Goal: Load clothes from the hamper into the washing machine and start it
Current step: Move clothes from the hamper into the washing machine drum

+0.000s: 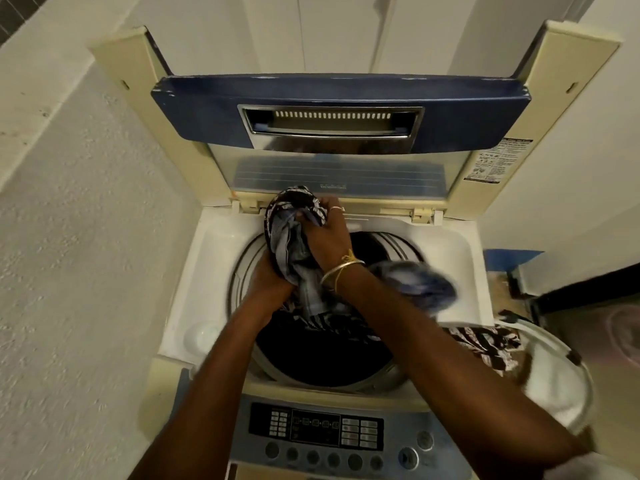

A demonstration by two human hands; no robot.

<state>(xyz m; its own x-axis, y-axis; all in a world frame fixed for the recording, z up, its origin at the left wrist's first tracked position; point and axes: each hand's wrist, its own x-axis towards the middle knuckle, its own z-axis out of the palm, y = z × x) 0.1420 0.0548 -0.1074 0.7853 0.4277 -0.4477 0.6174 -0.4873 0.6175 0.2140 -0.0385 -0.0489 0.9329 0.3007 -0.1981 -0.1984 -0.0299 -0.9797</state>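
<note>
While the lid (341, 109) stands folded up and open at the back, one top-loading washing machine (194, 278) is on view, its drum (325, 365) dark inside.

Clothes: one bundle (291, 244) of grey-blue and black-and-white patterned cloth, held over the drum's rear rim; one blurred blue-white piece (415, 284) trailing over the right rim; more patterned cloth (485, 344) lying in the hamper.

Hamper (568, 393): one, white, round, just beside the machine on the right.

Control panel (317, 431): one, at the near edge, with a row of round buttons.

Hands: two, both bare-armed and reaching forward over the panel. Left hand (268, 278) sits low under the bundle, fingers closed into the cloth. Right hand (327, 237) sits above it, fingers (311, 223) curled tight around the top of the bundle. One ring (336, 208), two bangles (341, 270) on the right wrist.
</note>
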